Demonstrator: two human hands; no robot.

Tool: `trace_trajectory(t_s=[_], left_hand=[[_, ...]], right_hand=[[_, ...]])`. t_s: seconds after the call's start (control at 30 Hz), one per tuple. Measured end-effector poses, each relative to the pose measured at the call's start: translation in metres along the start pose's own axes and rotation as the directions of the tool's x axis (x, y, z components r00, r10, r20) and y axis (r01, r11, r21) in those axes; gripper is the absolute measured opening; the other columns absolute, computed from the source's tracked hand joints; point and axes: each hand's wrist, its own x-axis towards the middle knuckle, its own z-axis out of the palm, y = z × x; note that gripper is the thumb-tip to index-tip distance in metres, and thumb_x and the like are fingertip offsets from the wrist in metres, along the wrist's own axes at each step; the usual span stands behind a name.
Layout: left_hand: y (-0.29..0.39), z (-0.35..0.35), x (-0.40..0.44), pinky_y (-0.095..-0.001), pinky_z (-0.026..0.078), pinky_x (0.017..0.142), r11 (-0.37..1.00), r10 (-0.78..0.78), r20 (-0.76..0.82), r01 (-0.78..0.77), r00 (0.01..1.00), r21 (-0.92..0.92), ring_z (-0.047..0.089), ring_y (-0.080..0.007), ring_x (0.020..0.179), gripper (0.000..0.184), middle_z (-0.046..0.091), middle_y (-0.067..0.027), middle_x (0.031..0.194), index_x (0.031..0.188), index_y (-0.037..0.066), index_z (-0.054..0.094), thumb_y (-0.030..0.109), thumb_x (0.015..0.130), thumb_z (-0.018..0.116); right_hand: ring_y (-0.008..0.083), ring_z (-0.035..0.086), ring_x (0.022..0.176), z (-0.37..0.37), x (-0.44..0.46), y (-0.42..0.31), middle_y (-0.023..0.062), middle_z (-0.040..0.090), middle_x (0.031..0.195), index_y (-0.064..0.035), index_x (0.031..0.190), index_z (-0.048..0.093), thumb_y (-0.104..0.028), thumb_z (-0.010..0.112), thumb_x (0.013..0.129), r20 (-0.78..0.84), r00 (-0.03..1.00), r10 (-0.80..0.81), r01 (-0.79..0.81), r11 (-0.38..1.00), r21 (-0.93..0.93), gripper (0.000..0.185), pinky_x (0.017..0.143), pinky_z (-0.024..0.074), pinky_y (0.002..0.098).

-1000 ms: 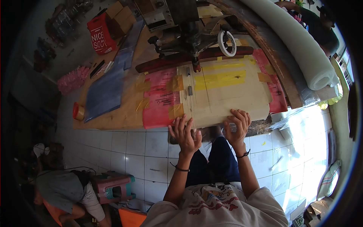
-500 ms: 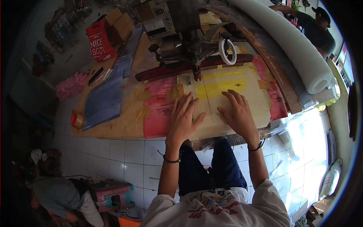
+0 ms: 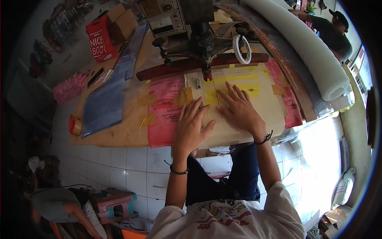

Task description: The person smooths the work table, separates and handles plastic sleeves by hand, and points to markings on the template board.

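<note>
A beige sheet (image 3: 230, 131) with yellow tape strips (image 3: 234, 95) lies on the table, over red sheeting (image 3: 163, 119) that shows at both sides. My left hand (image 3: 191, 126) rests flat near the sheet's left edge, fingers spread and pointing forward. To its right, my right hand (image 3: 242, 109) lies on the sheet with its fingers apart, the fingertips near the yellow strips. Neither hand grips anything. Just beyond them stands a machine's dark metal press head (image 3: 205, 51) with a long dark red bar (image 3: 159, 73). A white tape roll (image 3: 242, 49) hangs on its right knob.
Blue translucent sheets (image 3: 104, 105), a tape roll (image 3: 75, 124) and a red bag (image 3: 101, 42) are on the left of the table. A thick white foam roll (image 3: 306, 51) lies along the right. One person (image 3: 59, 205) is low at left; another (image 3: 330, 34) is at upper right.
My right hand has moved left and forward over the sheet, closer to my left hand. The left hand stays in nearly the same place. The view has shifted slightly.
</note>
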Motion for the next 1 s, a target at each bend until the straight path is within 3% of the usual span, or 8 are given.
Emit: trace_trajectory(t_s=[0.17, 0.5, 0.57, 0.67, 0.7, 0.8, 0.9, 1.0], left_hand=[[-0.001, 0.002, 0.001, -0.0521, 0.027, 0.122, 1.000, -0.009, -0.003, 0.009, 1.000, 0.005, 0.043, -0.0328, 0.143, 0.058, 0.048, -0.0152, 0.154, 0.141, 0.007, 0.057, 0.039, 0.094, 0.068], [0.001, -0.002, -0.002, -0.0517, 0.026, 0.122, 1.000, 0.011, 0.012, -0.012, 1.000, 0.024, 0.042, -0.0343, 0.144, 0.064, 0.045, -0.0174, 0.156, 0.147, 0.011, 0.053, 0.048, 0.096, 0.064], [0.002, 0.002, -0.005, -0.0514, 0.026, 0.122, 1.000, 0.006, 0.001, -0.006, 1.000, -0.010, 0.041, -0.0351, 0.145, 0.058, 0.046, -0.0171, 0.155, 0.142, 0.014, 0.060, 0.047, 0.094, 0.066], [0.000, -0.003, -0.003, -0.0518, 0.026, 0.122, 0.998, 0.024, -0.026, -0.026, 0.999, -0.057, 0.040, -0.0368, 0.145, 0.045, 0.047, -0.0165, 0.154, 0.124, 0.017, 0.072, 0.046, 0.089, 0.072], [0.002, -0.003, -0.004, -0.0522, 0.026, 0.122, 0.996, 0.037, -0.023, -0.038, 0.999, -0.082, 0.040, -0.0374, 0.145, 0.041, 0.047, -0.0162, 0.154, 0.117, 0.017, 0.076, 0.045, 0.087, 0.075], [0.001, -0.005, -0.005, -0.0529, 0.029, 0.120, 0.991, 0.073, -0.088, -0.082, 0.993, -0.102, 0.042, -0.0383, 0.142, 0.030, 0.049, -0.0152, 0.153, 0.095, 0.016, 0.079, 0.041, 0.080, 0.083], [-0.016, -0.005, -0.008, -0.0533, 0.033, 0.116, 0.978, 0.172, 0.028, -0.167, 0.985, -0.124, 0.045, -0.0380, 0.139, 0.030, 0.050, -0.0144, 0.151, 0.088, 0.012, 0.077, 0.037, 0.075, 0.087], [-0.020, -0.008, -0.007, -0.0531, 0.033, 0.115, 0.969, 0.187, 0.068, -0.173, 0.980, -0.175, 0.046, -0.0367, 0.138, 0.037, 0.055, -0.0123, 0.145, 0.098, 0.010, 0.076, 0.034, 0.074, 0.088]], right_hand=[[0.0395, 0.029, 0.152, 0.011, 0.009, 0.006, 0.0172, 0.037, 0.162, -0.0214, 0.152, 0.050, -0.050, 0.042, 0.105, -0.025, 0.996, -0.081, 0.081, 0.997, -0.017, 0.055, 0.125, 0.0157, 0.0555], [0.0386, 0.031, 0.151, 0.004, -0.025, -0.007, 0.0178, 0.040, 0.160, -0.0223, 0.150, 0.052, -0.051, 0.047, 0.103, -0.015, 0.999, 0.033, -0.034, 0.994, -0.099, 0.055, 0.124, 0.0170, 0.0579], [0.0389, 0.036, 0.148, 0.000, -0.030, -0.009, 0.0189, 0.044, 0.157, -0.0214, 0.146, 0.057, -0.050, 0.051, 0.102, -0.070, 0.996, 0.059, -0.066, 0.992, -0.104, 0.053, 0.123, 0.0203, 0.0576], [0.0378, 0.046, 0.138, -0.035, -0.047, -0.035, 0.0194, 0.053, 0.146, -0.0187, 0.136, 0.066, -0.046, 0.059, 0.099, 0.098, 0.994, 0.042, -0.033, 0.996, -0.085, 0.047, 0.118, 0.0290, 0.0547], [0.0363, 0.053, 0.128, -0.042, -0.041, -0.033, 0.0160, 0.063, 0.131, -0.0162, 0.129, 0.071, -0.044, 0.065, 0.096, 0.123, 0.992, 0.037, -0.038, 0.999, 0.005, 0.043, 0.112, 0.0352, 0.0514], [0.0339, 0.058, 0.121, -0.028, 0.000, 0.001, 0.0146, 0.066, 0.124, -0.0128, 0.121, 0.074, -0.041, 0.069, 0.094, -0.001, 0.999, 0.046, -0.046, 0.987, 0.152, 0.039, 0.110, 0.0376, 0.0474], [0.0315, 0.061, 0.115, -0.003, 0.023, 0.021, 0.0112, 0.069, 0.116, -0.0100, 0.113, 0.075, -0.037, 0.070, 0.094, -0.210, 0.969, -0.131, 0.130, 0.991, -0.014, 0.034, 0.105, 0.0409, 0.0452], [0.0301, 0.061, 0.116, -0.024, 0.033, 0.013, 0.0104, 0.071, 0.110, -0.0062, 0.112, 0.071, -0.037, 0.071, 0.093, 0.156, 0.988, -0.007, -0.007, 0.996, 0.088, 0.036, 0.106, 0.0410, 0.0453]])
